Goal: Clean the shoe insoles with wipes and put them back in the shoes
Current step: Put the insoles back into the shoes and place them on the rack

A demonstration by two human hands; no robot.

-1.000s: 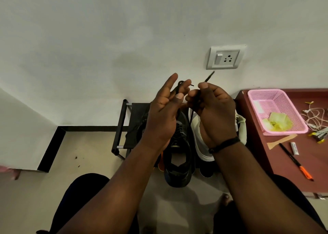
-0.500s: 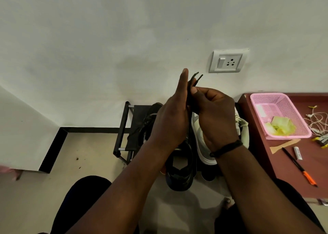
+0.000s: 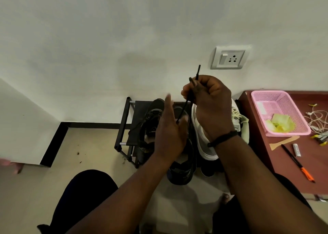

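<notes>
My right hand (image 3: 211, 106) grips the two black laces (image 3: 186, 102) of a black shoe (image 3: 181, 173) and holds them taut, their tips sticking up above the fist. The shoe stands heel-down below my hands, its upper part hidden behind them. My left hand (image 3: 168, 138) is lower and to the left, blurred, with its fingers straight beside the laces. A white shoe (image 3: 204, 145) stands to the right of the black one. Yellow-green wipes (image 3: 280, 122) lie in a pink basket (image 3: 291, 132). No insole shows.
A black shoe rack (image 3: 122, 127) against the wall carries another dark shoe (image 3: 152, 116). On the right a red-brown table (image 3: 284, 155) holds the basket, a pen (image 3: 298, 164), a small tube and white cables (image 3: 317, 118). A wall socket (image 3: 229, 58) is above my hands.
My hands have come apart. The left hand dropped down and left, away from the laces' tips, while the right hand kept its grip on the laces and pulled them straight.
</notes>
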